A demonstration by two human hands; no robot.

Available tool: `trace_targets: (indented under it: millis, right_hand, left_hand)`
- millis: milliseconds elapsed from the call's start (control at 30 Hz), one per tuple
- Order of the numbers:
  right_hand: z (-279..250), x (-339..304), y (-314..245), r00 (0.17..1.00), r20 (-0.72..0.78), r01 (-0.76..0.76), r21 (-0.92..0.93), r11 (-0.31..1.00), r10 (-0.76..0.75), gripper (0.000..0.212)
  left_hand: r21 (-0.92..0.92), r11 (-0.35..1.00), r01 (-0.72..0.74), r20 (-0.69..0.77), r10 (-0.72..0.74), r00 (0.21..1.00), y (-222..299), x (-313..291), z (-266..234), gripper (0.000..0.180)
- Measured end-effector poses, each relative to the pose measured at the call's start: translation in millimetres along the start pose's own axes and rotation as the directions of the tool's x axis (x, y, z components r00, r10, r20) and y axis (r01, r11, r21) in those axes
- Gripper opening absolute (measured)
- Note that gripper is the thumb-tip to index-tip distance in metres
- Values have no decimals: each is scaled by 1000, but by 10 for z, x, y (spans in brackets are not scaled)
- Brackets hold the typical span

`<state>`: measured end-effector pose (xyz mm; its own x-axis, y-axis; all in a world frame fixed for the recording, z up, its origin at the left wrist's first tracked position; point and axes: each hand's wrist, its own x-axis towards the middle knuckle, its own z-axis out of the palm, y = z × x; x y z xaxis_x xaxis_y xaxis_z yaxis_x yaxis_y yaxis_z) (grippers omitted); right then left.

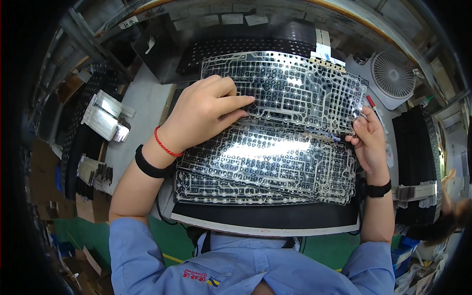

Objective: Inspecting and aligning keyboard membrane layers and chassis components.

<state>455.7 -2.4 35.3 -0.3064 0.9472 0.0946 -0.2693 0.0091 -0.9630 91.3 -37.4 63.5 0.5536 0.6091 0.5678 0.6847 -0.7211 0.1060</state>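
A clear keyboard membrane sheet [290, 91] with silver printed traces lies raised at the far side of the work surface. My left hand [211, 108] is over its left part, the index finger and thumb stretched out with a gap between their tips, the other fingers curled. At the sheet's lower right edge my right hand [369, 140] closes thumb and fingers on the corner. A small shiny metal piece shows by those fingers; its kind is unclear. Nearer to me, more membrane sheets [255, 157] overlap at slightly different angles, with bright glare on top.
A light flat tail [323, 46] rises at the far edge of the sheet. At the right stand a white fan [393, 76], a red pen [370, 101] and a dark stack [417, 157]. Silvery sheets [104, 115] lie left. The black work board [265, 215] ends near my body.
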Motion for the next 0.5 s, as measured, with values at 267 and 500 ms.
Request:
trace_targets:
  millis: [267,500]
  right_hand:
    - [-6,0,-4,1000,22,-9,60,998,7,31]
    - [20,2,-1,1000,-22,-18,16,1000,18,30]
  left_hand:
    - [36,998,-51,-81,53,995,-13,-9,43,30]
    - [65,993,-95,-156,104,982,-78,-34,50,21]
